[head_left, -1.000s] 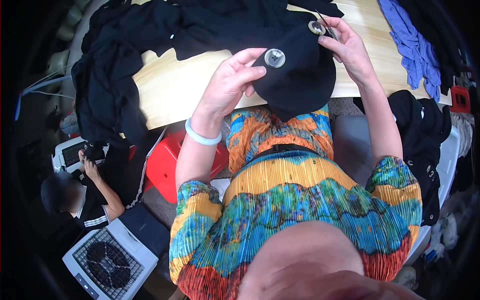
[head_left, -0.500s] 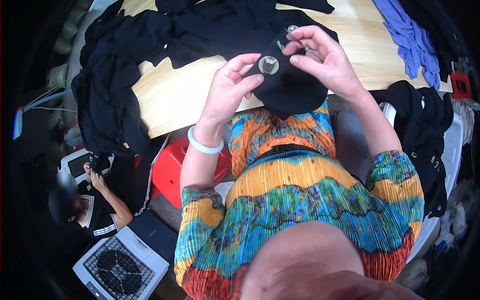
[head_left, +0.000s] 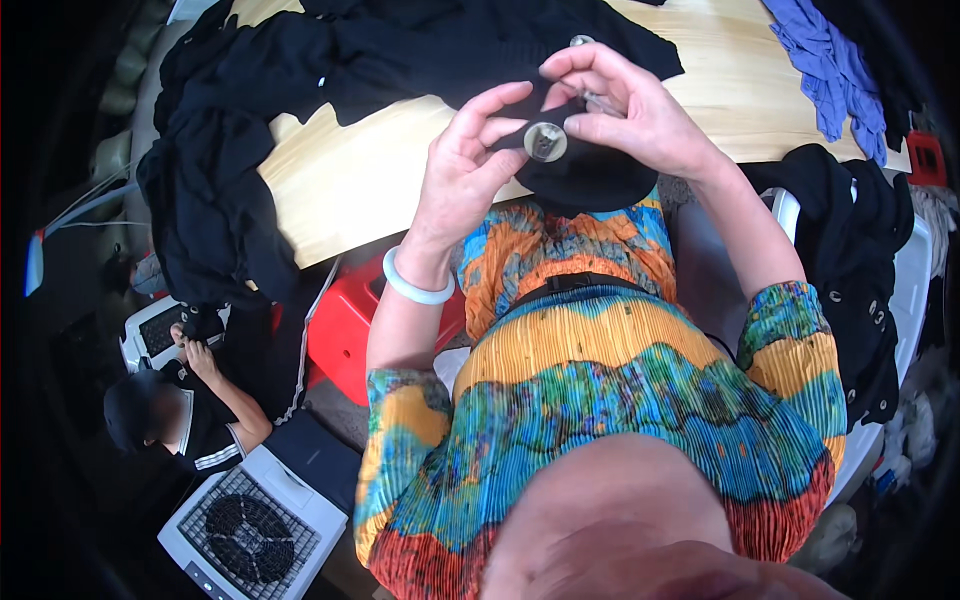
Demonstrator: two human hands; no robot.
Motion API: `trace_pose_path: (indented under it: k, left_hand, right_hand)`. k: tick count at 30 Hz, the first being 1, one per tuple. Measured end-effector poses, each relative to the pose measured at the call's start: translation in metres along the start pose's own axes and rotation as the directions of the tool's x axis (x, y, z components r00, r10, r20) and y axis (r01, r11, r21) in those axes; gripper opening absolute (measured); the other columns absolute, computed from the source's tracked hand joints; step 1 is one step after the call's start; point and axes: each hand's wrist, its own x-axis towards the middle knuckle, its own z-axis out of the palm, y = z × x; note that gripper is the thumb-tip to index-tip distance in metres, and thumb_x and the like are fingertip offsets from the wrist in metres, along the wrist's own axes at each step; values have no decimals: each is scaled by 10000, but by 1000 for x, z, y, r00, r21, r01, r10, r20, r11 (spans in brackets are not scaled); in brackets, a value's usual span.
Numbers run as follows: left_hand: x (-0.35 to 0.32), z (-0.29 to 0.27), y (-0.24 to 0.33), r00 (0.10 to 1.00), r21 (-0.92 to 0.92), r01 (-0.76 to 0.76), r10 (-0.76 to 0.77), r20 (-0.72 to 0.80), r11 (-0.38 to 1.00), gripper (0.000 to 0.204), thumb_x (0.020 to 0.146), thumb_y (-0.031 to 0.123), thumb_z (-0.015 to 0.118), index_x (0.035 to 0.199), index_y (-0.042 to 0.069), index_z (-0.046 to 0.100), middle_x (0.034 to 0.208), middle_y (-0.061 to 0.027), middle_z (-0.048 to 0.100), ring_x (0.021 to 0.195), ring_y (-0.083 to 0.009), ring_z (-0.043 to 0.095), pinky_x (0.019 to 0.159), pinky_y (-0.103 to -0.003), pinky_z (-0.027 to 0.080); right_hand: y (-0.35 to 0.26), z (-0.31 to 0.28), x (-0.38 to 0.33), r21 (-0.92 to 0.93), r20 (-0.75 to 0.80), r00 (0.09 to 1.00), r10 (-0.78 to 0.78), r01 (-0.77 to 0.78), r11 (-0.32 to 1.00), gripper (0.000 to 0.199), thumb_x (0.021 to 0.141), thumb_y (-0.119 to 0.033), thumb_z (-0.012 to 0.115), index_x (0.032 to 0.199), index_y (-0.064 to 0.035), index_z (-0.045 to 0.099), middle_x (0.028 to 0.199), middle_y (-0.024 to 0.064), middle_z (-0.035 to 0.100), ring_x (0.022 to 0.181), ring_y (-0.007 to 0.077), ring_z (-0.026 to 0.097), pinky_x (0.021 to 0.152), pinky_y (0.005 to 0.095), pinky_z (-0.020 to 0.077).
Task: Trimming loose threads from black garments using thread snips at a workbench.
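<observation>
A large round button [head_left: 546, 142], pale-rimmed with a dark middle, sits on a piece of black garment [head_left: 590, 185] between my hands, above my lap at the table's edge. My left hand [head_left: 468, 160] pinches the cloth at the button's left side, thumb and fingertips meeting there. On the other side, my right hand [head_left: 640, 115] has its thumb against the cloth by the button. A small slender shiny tool [head_left: 598, 103] rests in its curled fingers; its exact kind is unclear. Another round button [head_left: 581, 41] shows just beyond the right fingers.
More black garments [head_left: 400, 55] spread over the wooden table [head_left: 350, 190]. Purple cloth [head_left: 830, 70] hangs at the far right. Black clothes [head_left: 850, 250] fill a pale tub [head_left: 915, 290] on my right. A red stool [head_left: 345, 315], a fan unit [head_left: 250, 530] and a seated co-worker [head_left: 190, 410] are left.
My right hand has moved left and down to the button, its thumb now at the cloth beside it. The cloth there is bunched up between both hands, closer together than before.
</observation>
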Motion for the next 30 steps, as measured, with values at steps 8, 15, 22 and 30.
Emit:
trace_pose_path:
  k: [8,15,22,30]
  left_hand:
    - [5,-6,-4,996,-391,87,-87,16,916,393,777,-48,437,1163,-7,376,1039,-107,533,715,-90,545,571,-192,467]
    - [7,1,-5,998,-394,59,-69,-11,917,362,797,-57,440,1150,-8,379,998,-105,545,722,-100,556,636,-217,503]
    - [4,9,-7,976,-187,28,-67,-205,982,296,787,-19,540,1080,-22,497,957,-79,560,708,-81,564,628,-199,502]
    - [6,20,-19,886,230,-165,247,-392,959,159,742,-9,616,901,-25,609,859,-52,574,628,-71,550,581,-173,475]
  right_hand:
    - [-4,-1,0,-8,-234,971,42,-45,999,343,774,-17,522,1103,-4,429,980,84,556,1001,138,499,874,257,378]
    - [11,7,-4,96,-118,992,52,-41,995,473,721,-16,557,1162,-24,386,1090,44,463,1013,94,444,825,208,375]
    - [7,10,-5,134,-248,959,136,-106,985,396,731,-6,571,1103,-25,436,981,37,528,946,86,484,829,227,388]
    - [13,14,-4,-7,-229,973,13,-15,1000,388,728,5,569,1092,-16,434,950,37,543,937,87,503,836,216,391]
